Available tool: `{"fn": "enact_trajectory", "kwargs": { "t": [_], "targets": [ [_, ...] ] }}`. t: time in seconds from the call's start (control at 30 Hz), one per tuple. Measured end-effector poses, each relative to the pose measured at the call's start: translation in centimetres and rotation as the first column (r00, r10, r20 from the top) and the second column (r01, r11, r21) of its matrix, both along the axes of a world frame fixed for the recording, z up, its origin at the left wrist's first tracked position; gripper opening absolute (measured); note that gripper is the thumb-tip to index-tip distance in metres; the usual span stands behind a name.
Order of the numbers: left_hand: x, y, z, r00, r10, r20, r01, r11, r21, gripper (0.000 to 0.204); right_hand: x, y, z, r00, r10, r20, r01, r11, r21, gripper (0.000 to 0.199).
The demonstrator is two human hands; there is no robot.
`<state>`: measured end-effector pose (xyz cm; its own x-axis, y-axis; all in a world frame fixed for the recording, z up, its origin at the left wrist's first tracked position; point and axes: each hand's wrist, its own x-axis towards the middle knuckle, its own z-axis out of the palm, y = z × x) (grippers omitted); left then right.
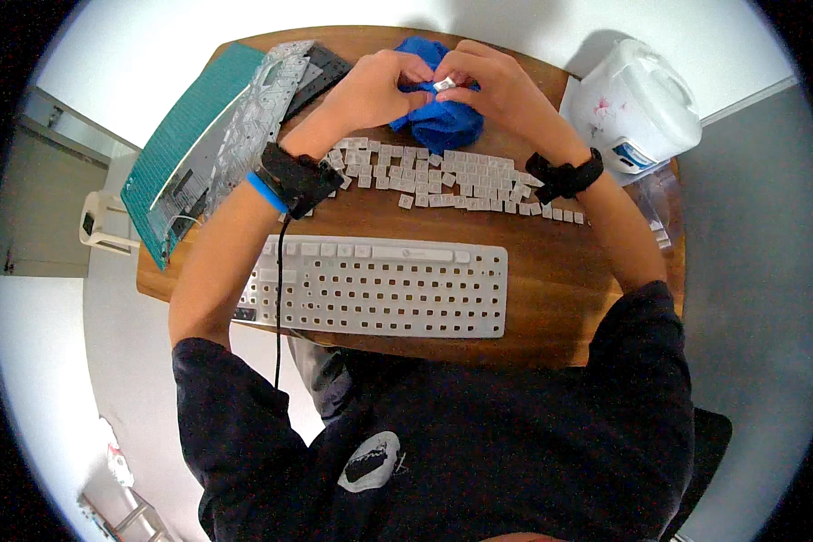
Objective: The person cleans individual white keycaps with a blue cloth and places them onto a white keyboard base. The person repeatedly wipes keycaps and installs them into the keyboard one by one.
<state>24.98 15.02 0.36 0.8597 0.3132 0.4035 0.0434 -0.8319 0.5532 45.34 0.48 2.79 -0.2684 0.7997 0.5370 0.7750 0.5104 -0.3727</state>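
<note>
Over a crumpled blue cloth (444,126) at the far side of the table, my two hands meet. A small white keycap (444,84) is pinched between the thumb and fingers of my right hand (490,79). My left hand (378,88) is closed on a part of the cloth right beside the keycap. Just nearer than the cloth lie many loose white keycaps (479,172) in uneven rows. A white keyboard frame (397,287) lies closer to me, most of its key holes bare, with a row of keys still along its far edge.
At the left, a green cutting mat (194,117) lies under a clear patterned sheet (257,108) and dark panels (316,86). A white plastic container (637,104) stands at the right. A black cable (278,298) hangs from my left wrist strap past the keyboard frame.
</note>
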Motion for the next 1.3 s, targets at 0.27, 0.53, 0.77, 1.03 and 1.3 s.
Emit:
{"fn": "enact_trajectory", "kwargs": {
  "t": [0.27,0.53,0.77,1.03,1.3],
  "targets": [
    [-0.3,-1.7,2.2,0.993,0.083,-0.080,-0.093,0.987,-0.128,0.020,0.3,-0.9,1.1,0.971,-0.063,0.230,0.038,0.993,0.110,0.022],
    [-0.3,-1.6,0.7,0.997,0.067,0.050,-0.061,0.991,-0.118,0.017,-0.1,-0.2,0.1,0.992,0.044,-0.121,-0.054,0.996,-0.077,0.016],
    [-0.2,-2.3,0.8,0.998,0.070,0.008,-0.066,0.973,-0.223,0.016,0.6,-0.1,-0.8,0.997,-0.072,-0.013,0.071,0.995,-0.075,0.016],
    [0.0,-2.6,1.2,0.998,0.041,0.041,-0.039,0.998,-0.046,0.019,1.0,-0.1,-0.6,0.998,-0.047,-0.051,0.040,0.990,-0.133,0.025],
    [-0.2,-3.5,1.7,0.997,0.056,0.047,-0.051,0.994,-0.098,0.018,1.6,0.3,-2.1,0.997,0.001,-0.074,-0.011,0.992,-0.129,0.032]
  ]
}}
